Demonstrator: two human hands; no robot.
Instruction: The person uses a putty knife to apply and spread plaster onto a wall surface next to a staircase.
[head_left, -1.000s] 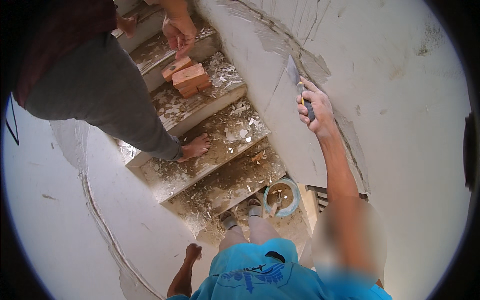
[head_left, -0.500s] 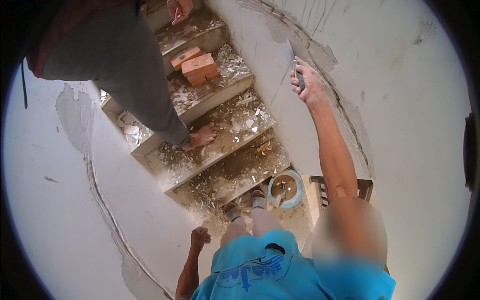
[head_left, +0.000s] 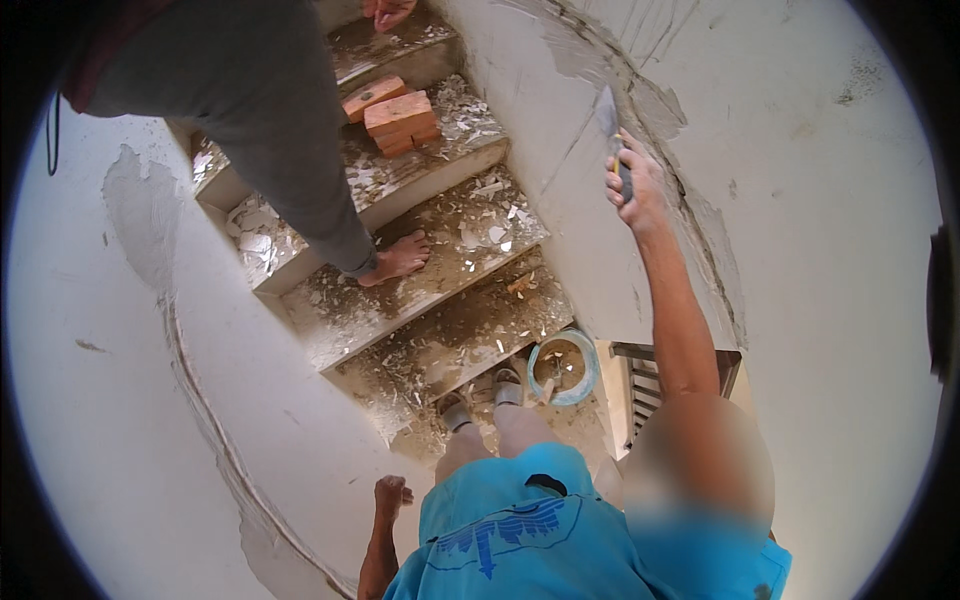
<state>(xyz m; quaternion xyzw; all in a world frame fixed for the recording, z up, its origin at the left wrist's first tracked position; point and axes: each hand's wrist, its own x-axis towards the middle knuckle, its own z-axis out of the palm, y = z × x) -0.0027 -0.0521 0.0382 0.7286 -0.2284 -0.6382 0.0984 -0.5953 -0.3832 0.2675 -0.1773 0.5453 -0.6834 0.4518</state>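
Note:
My right hand (head_left: 632,185) is raised against the white wall on the right, shut on the handle of a trowel (head_left: 607,115) whose grey blade points up along a dark crack in the plaster. My left hand (head_left: 390,494) hangs low by my side next to the left wall, fingers loosely curled, holding nothing. Below me are my blue shorts and my sandalled feet (head_left: 478,398) on a rubble-strewn step.
Another person in grey trousers stands barefoot (head_left: 395,260) on a higher step. Red bricks (head_left: 395,112) are stacked further up the stairs. A round bucket (head_left: 562,366) with mortar sits beside my feet. A dark wooden frame (head_left: 640,375) stands at the right.
The view has shifted so the stairs and the other person sit higher and to the left. My right hand keeps the trowel at the wall crack; my left hand stays low.

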